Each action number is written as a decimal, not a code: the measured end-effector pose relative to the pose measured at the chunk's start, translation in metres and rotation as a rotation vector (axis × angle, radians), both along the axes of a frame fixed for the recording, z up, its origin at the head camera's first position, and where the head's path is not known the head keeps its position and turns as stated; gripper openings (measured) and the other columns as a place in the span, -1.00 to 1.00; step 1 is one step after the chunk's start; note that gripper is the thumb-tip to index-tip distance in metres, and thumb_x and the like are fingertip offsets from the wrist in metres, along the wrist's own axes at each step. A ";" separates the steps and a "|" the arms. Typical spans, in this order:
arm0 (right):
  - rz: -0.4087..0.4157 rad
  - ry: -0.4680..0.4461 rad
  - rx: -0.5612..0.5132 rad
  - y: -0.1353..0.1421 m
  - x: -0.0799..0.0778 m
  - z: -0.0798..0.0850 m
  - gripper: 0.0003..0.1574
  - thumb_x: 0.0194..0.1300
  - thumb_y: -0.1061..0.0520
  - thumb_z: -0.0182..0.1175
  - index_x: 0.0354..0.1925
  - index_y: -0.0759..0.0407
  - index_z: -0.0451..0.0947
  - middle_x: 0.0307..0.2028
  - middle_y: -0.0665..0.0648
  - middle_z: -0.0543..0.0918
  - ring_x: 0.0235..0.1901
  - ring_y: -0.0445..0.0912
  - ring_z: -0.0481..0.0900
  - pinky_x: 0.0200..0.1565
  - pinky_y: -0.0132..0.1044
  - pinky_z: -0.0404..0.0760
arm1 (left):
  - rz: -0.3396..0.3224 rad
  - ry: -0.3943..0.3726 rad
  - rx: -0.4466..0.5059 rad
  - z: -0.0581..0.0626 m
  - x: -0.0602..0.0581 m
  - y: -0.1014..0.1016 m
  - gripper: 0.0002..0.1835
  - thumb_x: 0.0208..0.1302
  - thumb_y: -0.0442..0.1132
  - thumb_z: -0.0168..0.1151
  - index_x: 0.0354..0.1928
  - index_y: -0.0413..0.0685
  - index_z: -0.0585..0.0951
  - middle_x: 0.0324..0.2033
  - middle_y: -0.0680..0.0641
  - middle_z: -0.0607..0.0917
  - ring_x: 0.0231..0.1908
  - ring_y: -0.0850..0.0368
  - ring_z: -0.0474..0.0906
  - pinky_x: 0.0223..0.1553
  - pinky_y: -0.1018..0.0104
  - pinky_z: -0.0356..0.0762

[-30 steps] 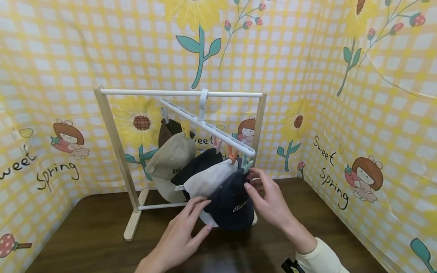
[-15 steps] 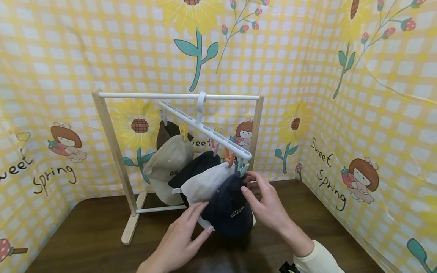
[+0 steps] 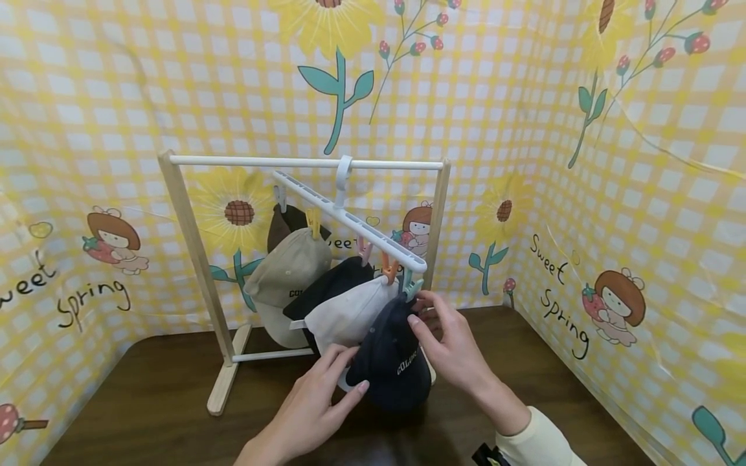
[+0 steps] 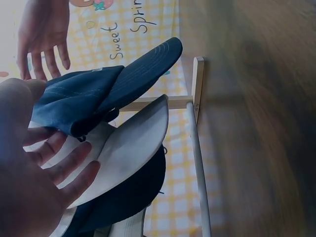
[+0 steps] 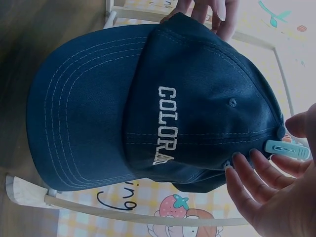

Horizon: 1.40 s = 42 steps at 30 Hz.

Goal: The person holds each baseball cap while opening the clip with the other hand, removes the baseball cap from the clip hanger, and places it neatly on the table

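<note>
Navy cap (image 3: 384, 362): hangs from the green clip (image 5: 294, 150) at the near end of the hanger (image 3: 352, 221), just beside the white cap (image 3: 344, 315).
Left hand (image 3: 315, 400): our grip is loosely spread about the cap's side edge; how firmly, we cannot tell.
Right hand (image 3: 453, 344): our grip is spread too, by the crown and clip.
Clip: we do best to shape the cap gently, without tugging downward or swinging the hanger.

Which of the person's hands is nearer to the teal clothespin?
Right. The right hand is close beside the teal clothespin, while the left hand is lower and farther away, at the left edge of the navy baseball cap.
</note>
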State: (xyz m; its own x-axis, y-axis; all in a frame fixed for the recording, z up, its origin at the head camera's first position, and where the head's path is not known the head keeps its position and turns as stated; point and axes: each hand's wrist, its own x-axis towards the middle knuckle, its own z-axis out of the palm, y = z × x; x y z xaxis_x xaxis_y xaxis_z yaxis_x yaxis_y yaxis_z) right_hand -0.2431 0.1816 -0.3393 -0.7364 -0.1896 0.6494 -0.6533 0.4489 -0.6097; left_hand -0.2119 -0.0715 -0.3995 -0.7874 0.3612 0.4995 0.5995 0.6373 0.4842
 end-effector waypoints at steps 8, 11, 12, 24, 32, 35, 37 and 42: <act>-0.042 0.006 0.003 -0.003 -0.001 0.001 -0.58 0.48 0.13 0.23 0.24 0.16 0.49 -0.07 0.09 0.65 -0.17 -0.09 0.68 -0.16 -0.20 0.70 | -0.015 -0.016 0.022 -0.002 -0.002 0.001 -0.62 0.44 0.08 0.28 0.20 0.19 0.57 0.11 0.35 0.45 -0.01 0.35 0.55 -0.02 0.21 0.61; -0.085 0.004 0.002 -0.006 -0.002 0.003 -0.60 0.49 0.11 0.23 0.22 0.14 0.51 -0.10 0.06 0.65 -0.21 -0.11 0.68 -0.18 -0.18 0.70 | -0.030 -0.005 0.035 -0.002 -0.003 0.002 -0.63 0.43 0.05 0.30 0.21 0.21 0.55 0.13 0.36 0.46 0.04 0.35 0.55 0.04 0.17 0.60; -0.102 0.003 0.001 -0.007 -0.002 0.004 -0.60 0.48 0.09 0.24 0.22 0.13 0.51 -0.11 0.05 0.65 -0.22 -0.11 0.68 -0.19 -0.19 0.70 | -0.037 0.000 0.038 -0.002 -0.003 0.002 -0.63 0.43 0.03 0.30 0.21 0.22 0.54 0.14 0.36 0.46 0.04 0.36 0.55 0.06 0.17 0.60; -0.207 0.022 0.011 -0.014 -0.002 0.005 -0.62 0.44 0.04 0.30 0.15 0.11 0.57 -0.23 0.01 0.68 -0.34 -0.21 0.66 -0.26 -0.31 0.69 | -0.082 -0.080 0.028 -0.001 -0.004 0.002 -0.70 0.51 0.02 0.19 0.17 0.16 0.56 -0.03 0.23 0.64 -0.06 0.30 0.61 -0.05 0.18 0.64; -0.213 0.019 0.008 -0.015 -0.002 0.005 -0.65 0.45 0.04 0.28 0.13 0.10 0.57 -0.22 0.01 0.68 -0.34 -0.19 0.66 -0.27 -0.31 0.69 | -0.124 -0.023 0.076 -0.003 -0.005 0.003 -0.72 0.50 -0.08 0.23 0.19 0.21 0.57 0.02 0.29 0.61 0.00 0.35 0.59 0.03 0.20 0.62; -0.224 0.026 0.016 -0.015 -0.002 0.005 -0.67 0.45 0.03 0.28 0.11 0.09 0.58 -0.22 0.00 0.68 -0.33 -0.19 0.66 -0.27 -0.24 0.71 | -0.151 -0.013 0.088 -0.003 -0.006 0.004 -0.71 0.51 -0.09 0.22 0.21 0.25 0.58 0.06 0.32 0.59 0.04 0.36 0.57 0.07 0.20 0.61; -0.236 0.036 0.026 -0.015 -0.001 0.005 -0.68 0.46 0.01 0.27 0.09 0.08 0.59 -0.23 -0.01 0.69 -0.33 -0.19 0.66 -0.27 -0.19 0.72 | -0.166 -0.018 0.090 -0.003 -0.006 0.005 -0.73 0.52 -0.09 0.20 0.19 0.27 0.59 0.06 0.32 0.58 0.04 0.36 0.57 0.07 0.21 0.61; -0.269 0.063 0.052 -0.016 0.000 0.005 -0.74 0.47 -0.02 0.26 0.04 0.03 0.61 -0.27 -0.06 0.69 -0.35 -0.20 0.65 -0.28 -0.12 0.71 | -0.183 -0.038 0.082 -0.004 -0.006 0.006 -0.81 0.55 -0.09 0.16 0.10 0.26 0.62 0.00 0.31 0.59 -0.05 0.36 0.57 0.01 0.24 0.61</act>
State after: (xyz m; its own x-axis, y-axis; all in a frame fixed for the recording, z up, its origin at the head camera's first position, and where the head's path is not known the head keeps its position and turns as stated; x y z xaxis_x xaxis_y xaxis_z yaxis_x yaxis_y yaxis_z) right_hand -0.2429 0.1651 -0.3347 -0.7233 -0.0269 0.6900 -0.5422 0.6410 -0.5433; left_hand -0.2175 -0.0657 -0.4035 -0.7308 0.4597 0.5045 0.6824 0.4769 0.5540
